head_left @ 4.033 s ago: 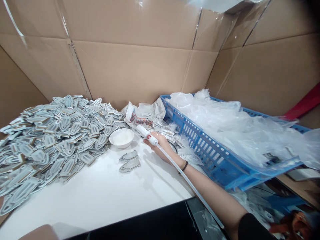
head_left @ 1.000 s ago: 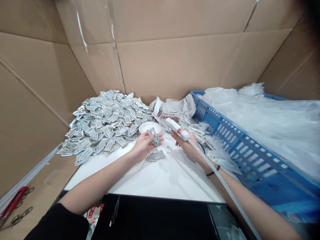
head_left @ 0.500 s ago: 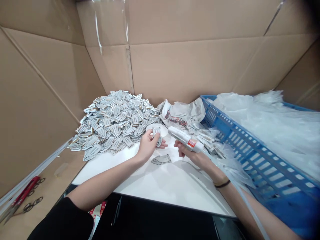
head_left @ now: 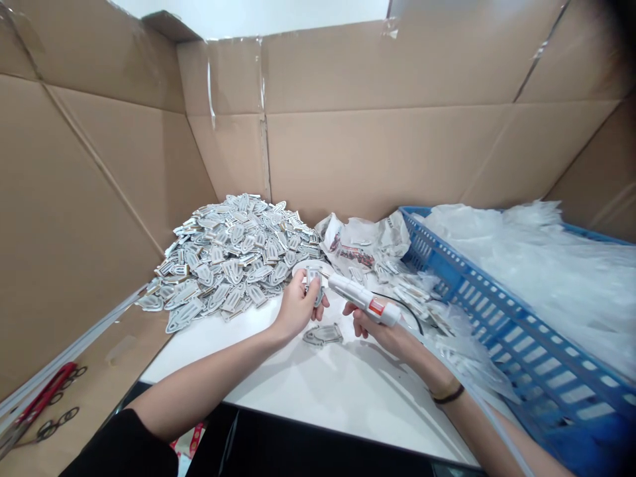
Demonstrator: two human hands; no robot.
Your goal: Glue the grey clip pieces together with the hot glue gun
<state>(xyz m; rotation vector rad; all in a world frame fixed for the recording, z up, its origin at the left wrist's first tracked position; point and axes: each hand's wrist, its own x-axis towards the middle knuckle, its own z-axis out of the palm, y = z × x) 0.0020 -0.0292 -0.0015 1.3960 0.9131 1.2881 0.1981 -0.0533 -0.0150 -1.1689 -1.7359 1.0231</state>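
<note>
My left hand (head_left: 297,306) pinches a small flat grey piece (head_left: 314,277) with slots in it, held up over the white tabletop. My right hand (head_left: 375,326) is wrapped round a white glue gun (head_left: 358,295) with a red label; a clear stick or tube trails from its rear. The gun's thin nozzle points left and is close to the held piece; whether they touch I cannot tell. Below, between the hands, another flat grey piece (head_left: 322,334) with a pointed end lies on the white tabletop (head_left: 298,377). A white round disc (head_left: 299,266) shows partly behind my left hand.
A large heap of similar grey pieces (head_left: 233,252) rises at the left. Crumpled printed paper (head_left: 365,245) lies behind. At the right, a blue crate (head_left: 477,291) holds clear plastic bags (head_left: 536,258). Red-handled snips (head_left: 47,394) lie at far left. Cardboard walls (head_left: 387,146) enclose the table.
The view has tilted up, so things sit lower. The glue gun's nozzle has come closer to the piece in my left hand. A black cord now shows behind the gun.
</note>
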